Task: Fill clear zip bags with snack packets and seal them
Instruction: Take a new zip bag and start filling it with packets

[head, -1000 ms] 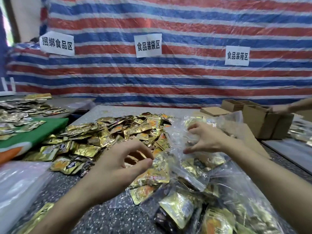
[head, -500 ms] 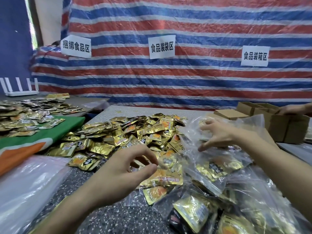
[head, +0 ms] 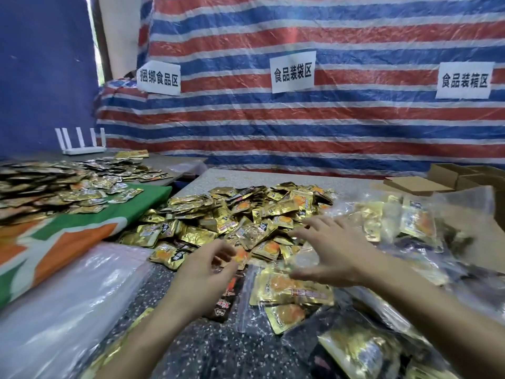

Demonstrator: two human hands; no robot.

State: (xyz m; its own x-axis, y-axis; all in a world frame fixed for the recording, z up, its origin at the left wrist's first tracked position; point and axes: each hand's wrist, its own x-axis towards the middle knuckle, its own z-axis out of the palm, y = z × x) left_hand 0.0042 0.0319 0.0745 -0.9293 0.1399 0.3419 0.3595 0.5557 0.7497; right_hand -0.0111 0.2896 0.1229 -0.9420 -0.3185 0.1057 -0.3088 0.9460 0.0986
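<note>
Gold foil everywhere. Right hand (head: 336, 250), centre of frame: fingers spread and straight, palm down, over the near edge of the pile of packets (head: 246, 214), holding nothing. Left hand (head: 207, 269), just left of it: fingers loosely curled toward the thumb. Blur hides whether anything is pinched there, so I cannot tell. Below the two hands a clear zip bag (head: 276, 294) lies flat on the dark speckled tabletop (head: 191, 346), with several packets showing through its film.

Handling, as judged: packets are small, flat and light. The foil skin is glossy and probably slick, the crimped edges stiffer than the soft middle. They are likely to slide off one another, so a scoop of several under spread fingers, or a pinch at a crimped edge, looks safest. Bag film is thin, limp and crinkly, and will likely collapse unless the mouth is held open by its stiffer zip strip. That strip is also the place to press when sealing.

Outward:
- Filled bags (head: 396, 222) heaped at right, lumpy and shiny.
- Stack of empty bags (head: 68, 310) lower left, milky and smooth.
- Green and orange cloth (head: 90, 228) at left, under a second spread of packets.
- Brown cardboard boxes (head: 464, 176) at the right edge.
- Woven red, white and blue striped tarp (head: 300, 127) behind, with white paper signs (head: 292, 71) on it.
</note>
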